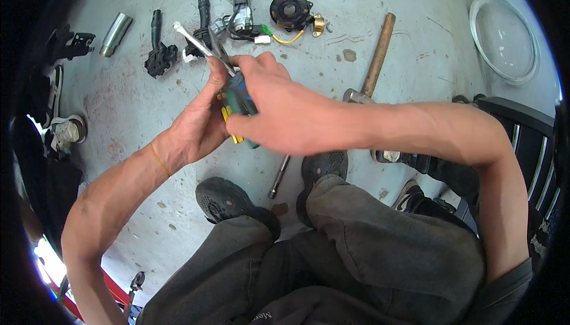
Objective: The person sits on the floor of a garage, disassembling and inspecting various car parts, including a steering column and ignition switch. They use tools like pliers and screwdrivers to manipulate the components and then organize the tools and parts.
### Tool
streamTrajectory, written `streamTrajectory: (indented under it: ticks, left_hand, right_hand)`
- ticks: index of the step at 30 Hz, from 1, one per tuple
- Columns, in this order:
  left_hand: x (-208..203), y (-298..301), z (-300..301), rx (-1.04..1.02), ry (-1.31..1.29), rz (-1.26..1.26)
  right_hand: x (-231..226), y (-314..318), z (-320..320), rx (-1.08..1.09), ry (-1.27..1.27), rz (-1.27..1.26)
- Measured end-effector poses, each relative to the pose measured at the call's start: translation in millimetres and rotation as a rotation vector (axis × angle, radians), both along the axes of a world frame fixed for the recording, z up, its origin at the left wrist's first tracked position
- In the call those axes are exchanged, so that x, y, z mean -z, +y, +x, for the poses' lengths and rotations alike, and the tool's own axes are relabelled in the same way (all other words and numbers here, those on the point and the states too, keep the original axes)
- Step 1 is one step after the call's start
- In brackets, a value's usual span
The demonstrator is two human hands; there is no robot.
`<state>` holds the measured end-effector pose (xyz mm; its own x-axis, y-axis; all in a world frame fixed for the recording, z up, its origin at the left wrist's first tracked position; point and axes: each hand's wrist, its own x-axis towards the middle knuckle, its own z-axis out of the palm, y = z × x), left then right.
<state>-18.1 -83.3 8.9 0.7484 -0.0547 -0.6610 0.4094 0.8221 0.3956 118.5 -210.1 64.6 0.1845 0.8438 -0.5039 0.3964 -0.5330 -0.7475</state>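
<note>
A bundle of hand tools is held between my two hands, above the floor in front of my shoes. My left hand [199, 117] is closed around it from below, thumb along a chrome rod-like tool [196, 40] that points up and left. Beside the rod show the metal jaws of pliers with blue-green handles [238, 94]. My right hand [291, 108], slightly blurred, wraps over these handles from the right. Yellow handles [235, 138] stick out below, between my hands; which tool they belong to is hidden.
Beyond my hands lie a metal cylinder [116, 34], two black stalk switches [159, 51] [203, 13], a lock assembly [241, 19] and a round black part [290, 11] with yellow wire. A hammer [380, 51] lies right, a metal bar [278, 177] near my shoes. Other people's shoes [68, 132] flank me.
</note>
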Motion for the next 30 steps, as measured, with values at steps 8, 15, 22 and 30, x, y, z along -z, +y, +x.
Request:
streamTrajectory:
  ticks: [8, 15, 22, 30]
  left_hand:
    - [5.5, 30.2, 4.7, 0.068, 0.207, 0.066]
    - [1.9, 37.6, -7.7, 0.101, -0.017, 0.055]
    - [6.8, 34.3, -33.9, 0.143, 0.056, -0.095]
    - [13.7, 17.2, -62.9, 0.178, 0.134, -0.234]
  right_hand:
    - [-0.8, 7.0, 8.1, -0.006, 0.153, 0.151]
    - [107.5, -72.9, 72.4, -0.407, -0.471, 0.192]
    - [173.6, -106.0, 53.5, -1.062, -0.657, 0.396]
    - [169.0, -108.3, 49.7, -1.179, -0.568, 0.154]
